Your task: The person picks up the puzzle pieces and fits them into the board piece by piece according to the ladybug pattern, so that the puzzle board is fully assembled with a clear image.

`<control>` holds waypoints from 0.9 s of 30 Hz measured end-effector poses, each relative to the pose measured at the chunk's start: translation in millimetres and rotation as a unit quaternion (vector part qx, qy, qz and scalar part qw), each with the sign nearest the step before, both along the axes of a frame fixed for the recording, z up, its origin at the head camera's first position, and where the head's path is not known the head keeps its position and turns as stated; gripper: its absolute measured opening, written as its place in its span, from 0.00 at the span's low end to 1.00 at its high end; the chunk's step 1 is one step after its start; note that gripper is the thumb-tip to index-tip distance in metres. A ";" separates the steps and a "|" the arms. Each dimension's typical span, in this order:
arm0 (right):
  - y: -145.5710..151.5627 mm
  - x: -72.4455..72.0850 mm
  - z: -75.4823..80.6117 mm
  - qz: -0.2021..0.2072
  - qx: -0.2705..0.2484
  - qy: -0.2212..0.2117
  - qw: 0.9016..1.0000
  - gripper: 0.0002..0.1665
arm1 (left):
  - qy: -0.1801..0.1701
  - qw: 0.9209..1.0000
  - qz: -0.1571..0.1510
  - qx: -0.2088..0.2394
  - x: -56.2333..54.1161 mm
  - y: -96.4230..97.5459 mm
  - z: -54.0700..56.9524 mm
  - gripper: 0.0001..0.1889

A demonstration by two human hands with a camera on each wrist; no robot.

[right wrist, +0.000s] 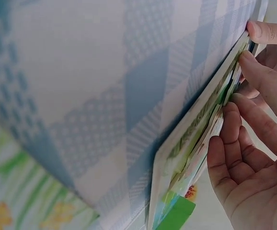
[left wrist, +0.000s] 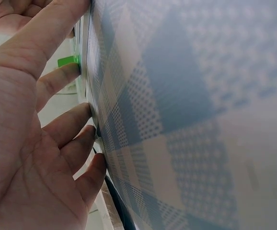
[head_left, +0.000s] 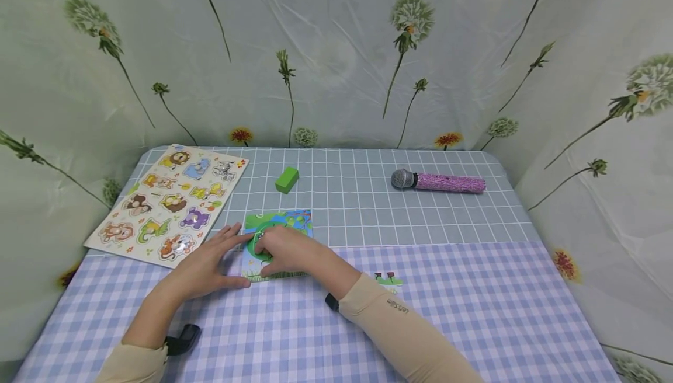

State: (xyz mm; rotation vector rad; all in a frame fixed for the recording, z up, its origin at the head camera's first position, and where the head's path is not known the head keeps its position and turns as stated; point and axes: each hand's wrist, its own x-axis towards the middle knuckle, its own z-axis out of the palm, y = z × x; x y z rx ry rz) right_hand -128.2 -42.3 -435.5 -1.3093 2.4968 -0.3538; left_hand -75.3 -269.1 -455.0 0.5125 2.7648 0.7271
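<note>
A small colourful picture puzzle board (head_left: 302, 219) with a green ring shape lies flat at the front edge of the grey grid area. My right hand (head_left: 291, 249) reaches over it, thumb and bent fingers pressing on the pieces; in the right wrist view the thumb tip (right wrist: 248, 56) and fingertips touch the board's face. My left hand (head_left: 207, 263) is spread at the board's left side. Its index fingertip meets the board near the ring and its thumb is by the lower left corner. Much of the picture is hidden under my right hand.
A large animal peg puzzle board (head_left: 158, 196) lies to the left. A green block (head_left: 287, 180) sits behind the small board, and a microphone with a glittery pink handle (head_left: 447, 183) lies at the back right. A loose green piece (head_left: 389, 281) rests on the checked cloth beside my right forearm.
</note>
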 end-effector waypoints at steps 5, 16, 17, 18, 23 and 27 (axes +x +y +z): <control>-0.8 -0.6 -0.2 0.000 -0.004 -0.007 1.000 0.20 | 0.002 1.000 -0.001 0.003 0.0 -0.5 0.2 0.53; -1.3 0.9 2.0 -0.014 -0.008 -0.026 1.000 0.21 | 0.003 1.000 0.000 0.001 0.4 -1.0 -0.1 0.53; -1.3 0.9 2.0 -0.014 -0.007 -0.026 1.000 0.21 | 0.003 1.000 0.000 0.002 0.5 -0.8 0.0 0.53; -1.4 0.8 1.7 -0.015 -0.007 -0.026 1.000 0.20 | 0.002 1.000 0.001 0.002 0.5 -0.6 0.1 0.53; -1.0 0.4 0.3 -0.018 -0.010 -0.031 0.999 0.19 | 0.000 1.000 0.002 -0.001 0.4 0.5 0.2 0.53; -0.9 1.4 0.5 -0.026 -0.008 -0.033 0.999 0.19 | 0.001 1.000 0.002 -0.003 0.6 0.5 -0.1 0.53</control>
